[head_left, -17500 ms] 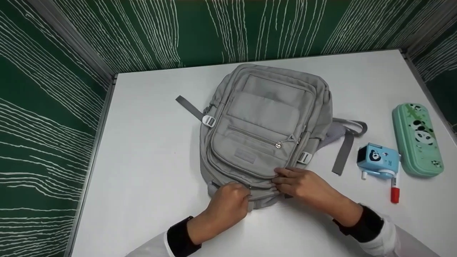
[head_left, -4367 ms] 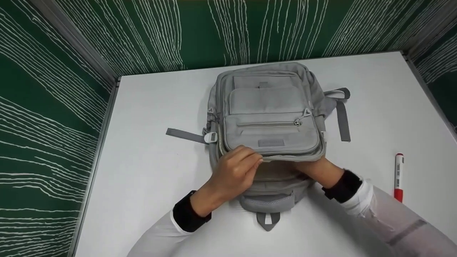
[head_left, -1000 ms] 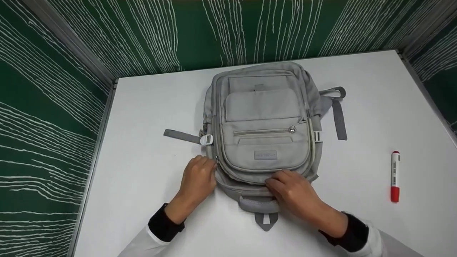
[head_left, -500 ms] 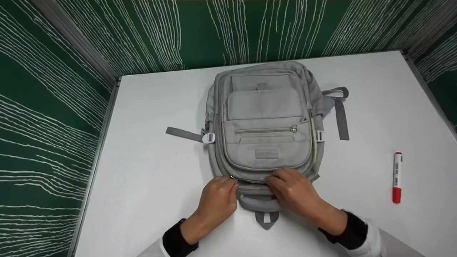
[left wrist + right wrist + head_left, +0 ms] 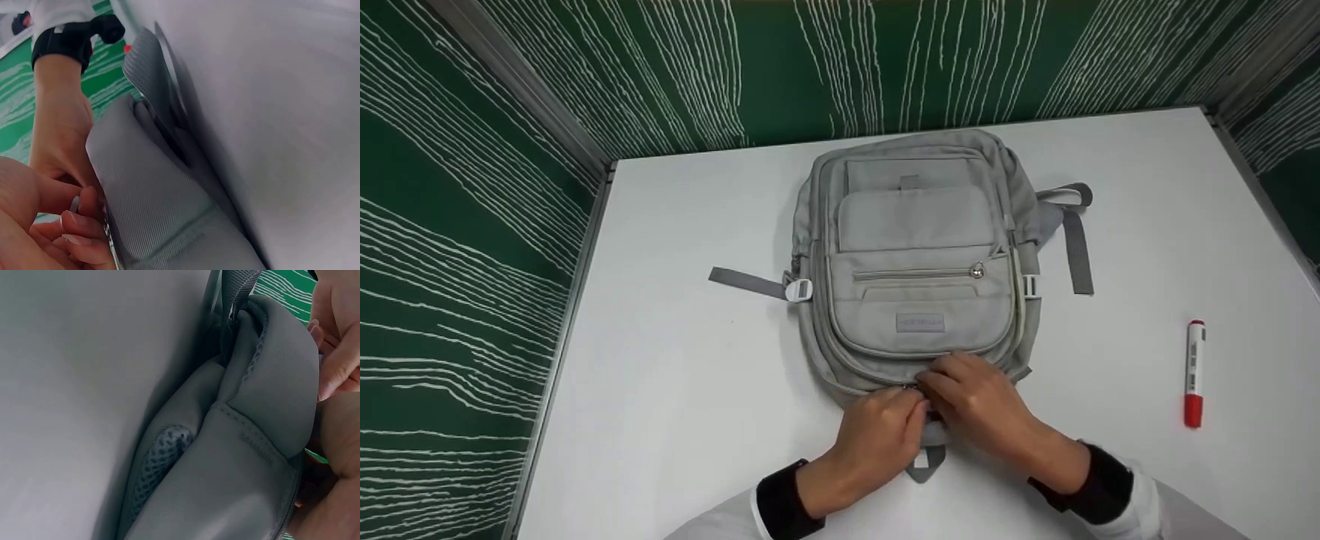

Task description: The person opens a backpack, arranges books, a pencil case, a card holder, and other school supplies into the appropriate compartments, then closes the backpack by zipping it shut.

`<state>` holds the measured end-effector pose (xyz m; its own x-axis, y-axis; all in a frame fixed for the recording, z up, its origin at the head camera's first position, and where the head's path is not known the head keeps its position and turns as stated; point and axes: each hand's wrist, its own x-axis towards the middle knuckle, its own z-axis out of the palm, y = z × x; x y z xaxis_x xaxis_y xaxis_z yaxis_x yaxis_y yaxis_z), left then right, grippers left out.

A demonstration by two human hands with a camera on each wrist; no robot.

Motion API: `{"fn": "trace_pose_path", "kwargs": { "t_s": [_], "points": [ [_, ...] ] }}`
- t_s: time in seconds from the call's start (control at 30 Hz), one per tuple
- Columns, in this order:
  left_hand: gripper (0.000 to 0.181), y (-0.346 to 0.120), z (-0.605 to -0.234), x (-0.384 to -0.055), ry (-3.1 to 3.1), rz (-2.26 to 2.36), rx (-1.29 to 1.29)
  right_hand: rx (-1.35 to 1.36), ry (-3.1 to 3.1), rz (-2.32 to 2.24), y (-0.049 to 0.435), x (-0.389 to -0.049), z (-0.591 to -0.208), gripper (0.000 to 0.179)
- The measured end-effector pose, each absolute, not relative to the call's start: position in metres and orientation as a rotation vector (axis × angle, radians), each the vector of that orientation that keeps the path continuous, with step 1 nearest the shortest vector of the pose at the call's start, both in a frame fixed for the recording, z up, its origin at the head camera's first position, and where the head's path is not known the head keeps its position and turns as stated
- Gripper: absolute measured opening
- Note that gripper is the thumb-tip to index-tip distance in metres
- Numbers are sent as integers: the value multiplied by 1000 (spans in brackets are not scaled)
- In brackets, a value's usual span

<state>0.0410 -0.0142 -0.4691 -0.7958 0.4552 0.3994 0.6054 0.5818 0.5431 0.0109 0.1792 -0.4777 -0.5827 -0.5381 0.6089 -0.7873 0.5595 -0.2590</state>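
While the left hand (image 5: 885, 431) pinches what looks like a zipper pull (image 5: 75, 203), the right hand (image 5: 971, 401) grips the grey backpack's (image 5: 919, 255) near edge.

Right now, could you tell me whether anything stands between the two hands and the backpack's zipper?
Nothing visible does: the left hand and right hand already meet on the backpack at its near edge.

Bright even light; wrist views blurred close-up.

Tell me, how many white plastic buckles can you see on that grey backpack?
2. One white buckle sits on the backpack's left edge by the loose strap; the other is on its right edge. Others may be hidden underneath.
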Motion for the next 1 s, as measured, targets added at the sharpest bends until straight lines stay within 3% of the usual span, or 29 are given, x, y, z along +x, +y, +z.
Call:
{"fn": "trace_pose_path", "kwargs": {
  "t_s": [0.27, 0.4, 0.67, 0.87, 1.0],
  "points": [
    [36, -5, -466, 39, -2519, -1370, -757, 1066, -2250, 800, 180, 21, -474, 33],
    [41, -4, -463, 39, -2513, -1512, -685, 1053, -2238, 813, 178, 25, -476, 22],
    [26, -10, -461, 37, -2557, -1553, -740, 1060, -2269, 859, 178, 32, -475, 37],
    [13, -23, -470, 26, -2357, -1127, -976, 1050, -2263, 896, 179, 32, -473, 34],
    [17, -35, -473, 15, -2316, -741, -994, 1025, -2254, 900, 179, 33, -472, 30]
  ]
}}
